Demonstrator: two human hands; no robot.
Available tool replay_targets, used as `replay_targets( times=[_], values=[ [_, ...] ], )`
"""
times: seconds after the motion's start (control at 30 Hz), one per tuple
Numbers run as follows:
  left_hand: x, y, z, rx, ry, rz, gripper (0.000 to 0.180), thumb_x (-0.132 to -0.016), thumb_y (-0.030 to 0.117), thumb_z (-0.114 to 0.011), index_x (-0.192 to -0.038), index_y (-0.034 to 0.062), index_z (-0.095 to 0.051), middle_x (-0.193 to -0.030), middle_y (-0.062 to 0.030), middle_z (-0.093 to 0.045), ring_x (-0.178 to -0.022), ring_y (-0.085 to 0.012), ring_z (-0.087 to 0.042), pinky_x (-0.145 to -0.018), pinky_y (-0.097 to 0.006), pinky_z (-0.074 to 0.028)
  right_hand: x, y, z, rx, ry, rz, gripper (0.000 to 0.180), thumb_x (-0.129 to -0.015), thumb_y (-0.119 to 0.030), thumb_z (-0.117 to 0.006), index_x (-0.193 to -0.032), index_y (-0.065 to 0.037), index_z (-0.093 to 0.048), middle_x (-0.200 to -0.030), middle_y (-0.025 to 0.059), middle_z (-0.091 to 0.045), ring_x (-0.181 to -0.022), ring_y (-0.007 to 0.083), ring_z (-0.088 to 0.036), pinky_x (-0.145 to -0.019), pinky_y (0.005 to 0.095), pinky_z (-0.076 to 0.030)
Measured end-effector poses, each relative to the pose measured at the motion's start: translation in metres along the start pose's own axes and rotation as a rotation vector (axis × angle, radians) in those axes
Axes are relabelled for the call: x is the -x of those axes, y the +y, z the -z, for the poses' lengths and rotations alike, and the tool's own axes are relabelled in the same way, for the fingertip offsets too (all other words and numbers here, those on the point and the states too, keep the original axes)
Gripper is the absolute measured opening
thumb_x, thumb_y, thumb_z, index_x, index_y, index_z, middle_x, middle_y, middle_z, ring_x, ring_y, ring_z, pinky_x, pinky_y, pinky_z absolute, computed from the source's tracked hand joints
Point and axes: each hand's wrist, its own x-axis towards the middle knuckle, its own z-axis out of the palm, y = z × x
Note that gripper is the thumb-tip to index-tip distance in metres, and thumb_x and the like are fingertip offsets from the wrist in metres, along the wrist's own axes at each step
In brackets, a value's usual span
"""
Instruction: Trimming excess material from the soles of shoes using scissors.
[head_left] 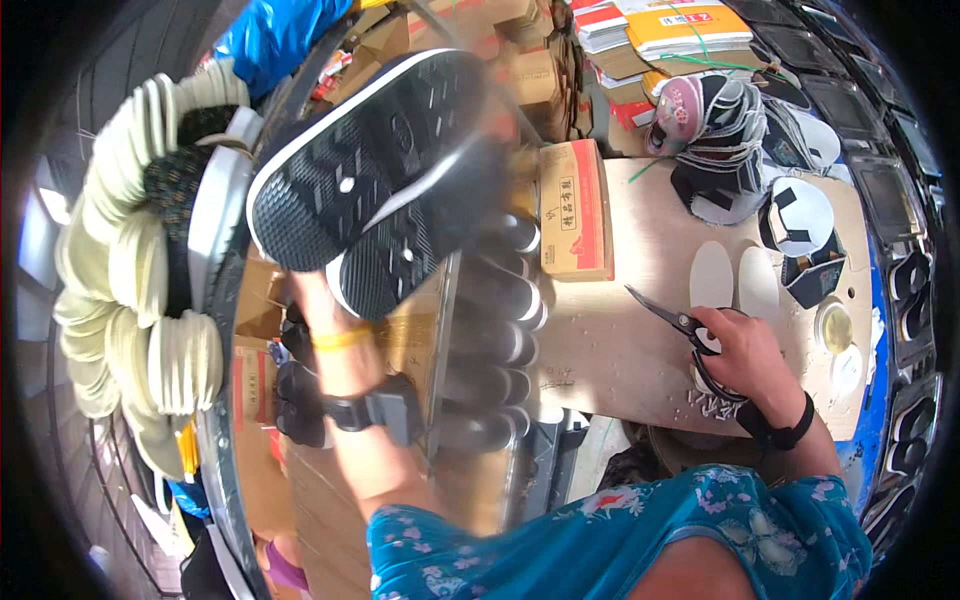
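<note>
My left hand (318, 305), raised at the left, grips a pair of shoes (385, 135). Their black patterned soles with white edging face me, and the far ends are smeared by motion. Most of the fingers are hidden behind the shoes. Over the wooden board (640, 370), my right hand (745, 350) is closed round the dark handles of a pair of scissors (662, 310). The blades point up and left. Two pale oval insoles (711, 272) lie on the board just beyond that hand.
A brown and red shoebox (572, 210) stands at the board's far left. Beside it runs a row of dark shoes (490, 345). Stacked pale soles (140, 250) fill the left. Tied fabric pieces (725, 125) and a round yellowish container (833, 328) sit at the right.
</note>
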Motion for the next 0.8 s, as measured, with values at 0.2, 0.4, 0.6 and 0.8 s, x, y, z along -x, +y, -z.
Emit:
replay_targets(
  times=[0.2,0.4,0.6,0.8],
  values=[
    [0.074,-0.013,-0.024,-1.368,-0.047,-0.986,0.044,-0.089,0.033,-0.041,-0.122,0.0039,-0.047,-0.121,-0.0128,-0.051,-0.111,-0.0263,-0.047,-0.095,-0.039,-0.037,0.047,0.009,0.016,0.000,0.020,-0.028,0.047,-0.062,-0.020,-0.076,-0.104,-0.010,-0.058,-0.081,0.0108,-0.063,-0.073,0.0291,-0.062,-0.062,0.0381,-0.049],
    [0.102,-0.048,-0.025,-1.420,0.094,-1.035,0.046,-0.092,0.032,-0.038,-0.130,0.0054,-0.039,-0.130,-0.0122,-0.043,-0.118,-0.0267,-0.042,-0.099,-0.042,-0.035,0.078,0.013,0.028,0.051,0.040,-0.038,0.041,-0.067,-0.024,-0.071,-0.103,-0.011,-0.057,-0.078,0.0112,-0.063,-0.071,0.0315,-0.061,-0.061,0.0410,-0.049],
    [0.112,-0.053,-0.012,-1.169,-0.068,-0.630,0.037,-0.082,0.033,-0.054,-0.108,0.0065,-0.059,-0.107,-0.0114,-0.059,-0.096,-0.0277,-0.056,-0.081,-0.038,-0.046,0.080,0.002,0.026,0.046,-0.009,-0.057,0.042,-0.067,-0.024,-0.071,-0.103,-0.011,-0.057,-0.079,0.0117,-0.063,-0.073,0.0322,-0.061,-0.061,0.0408,-0.049],
    [0.107,-0.064,0.013,-3.154,0.300,-1.494,0.032,-0.087,0.027,-0.049,-0.107,0.0043,-0.059,-0.101,-0.0132,-0.061,-0.086,-0.0279,-0.060,-0.074,-0.036,-0.050,0.068,-0.011,0.009,0.037,-0.039,0.028,0.042,-0.066,-0.024,-0.071,-0.104,-0.012,-0.057,-0.080,0.0123,-0.063,-0.072,0.0323,-0.062,-0.062,0.0410,-0.049]
  ],
)
